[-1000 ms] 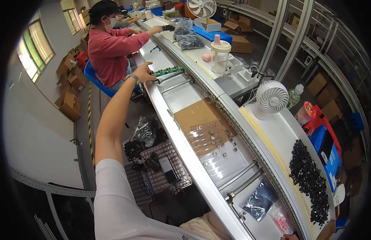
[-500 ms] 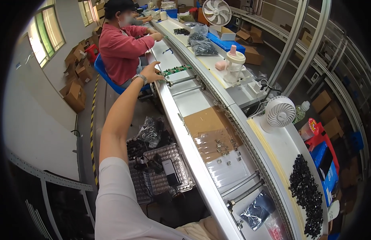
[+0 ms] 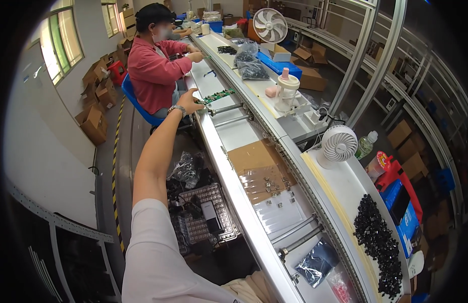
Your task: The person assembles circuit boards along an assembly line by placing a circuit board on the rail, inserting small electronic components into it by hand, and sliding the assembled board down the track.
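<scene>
My left arm reaches far up along the line, with a metal-band watch on the wrist. At its end my left hand [image 3: 188,103] grips the near left end of a long green circuit board [image 3: 217,96], thumb and fingers closed about its edge. The board lies across the conveyor channel, close to a pair of metal rods [image 3: 226,108], and small parts show along its top. Part of the board's left end is hidden by the fingers. My right hand is out of the picture.
A co-worker in a red shirt [image 3: 153,70] sits beyond, hands over the line. Cardboard [image 3: 254,156] with small metal parts lies in the channel. On the right shelf stand a white fan [image 3: 339,144] and a heap of black parts [image 3: 378,242]. A tray [image 3: 208,202] sits below.
My view has shifted slightly, so the bench appears moved leftward. My left hand stays at the board's end, its fingers lower and closer about it. The co-worker's hands have shifted slightly.
</scene>
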`<state>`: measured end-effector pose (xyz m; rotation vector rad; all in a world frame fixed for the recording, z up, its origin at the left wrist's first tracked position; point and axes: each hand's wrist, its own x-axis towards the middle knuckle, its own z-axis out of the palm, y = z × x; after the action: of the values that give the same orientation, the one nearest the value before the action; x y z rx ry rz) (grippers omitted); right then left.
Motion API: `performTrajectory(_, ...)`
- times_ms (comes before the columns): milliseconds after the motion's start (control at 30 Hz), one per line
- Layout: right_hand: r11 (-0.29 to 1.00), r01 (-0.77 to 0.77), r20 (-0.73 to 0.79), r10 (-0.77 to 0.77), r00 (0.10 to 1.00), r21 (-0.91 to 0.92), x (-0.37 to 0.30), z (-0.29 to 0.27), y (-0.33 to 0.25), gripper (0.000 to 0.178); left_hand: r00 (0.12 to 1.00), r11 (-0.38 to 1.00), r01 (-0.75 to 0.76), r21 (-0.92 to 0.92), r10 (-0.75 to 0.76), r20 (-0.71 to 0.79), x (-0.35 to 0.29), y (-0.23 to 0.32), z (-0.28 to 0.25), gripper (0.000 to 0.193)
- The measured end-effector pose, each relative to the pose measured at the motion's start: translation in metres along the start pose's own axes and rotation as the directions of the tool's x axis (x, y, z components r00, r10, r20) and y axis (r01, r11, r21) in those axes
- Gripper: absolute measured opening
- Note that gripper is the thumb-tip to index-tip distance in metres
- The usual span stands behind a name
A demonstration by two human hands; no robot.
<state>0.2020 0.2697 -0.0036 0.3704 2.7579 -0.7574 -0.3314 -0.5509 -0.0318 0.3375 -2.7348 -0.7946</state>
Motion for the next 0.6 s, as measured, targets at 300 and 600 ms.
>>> performTrajectory(300, 0.984, 0.167, 0.062, -0.163, 0.985, -0.066, 0.002, -0.022, 0.026, 0.024, 0.998, 0.997, -0.063, 0.036, 0.061, 0.032, -0.059, 0.03, -0.058, 0.086)
performTrajectory(600, 0.911, 0.244, 0.198, -0.185, 0.963, -0.332, -0.025, -0.035, 0.088, 0.024, 0.9, 0.931, -0.362, -0.046, 0.361, 0.245, -0.187, 0.178, -0.079, 0.084)
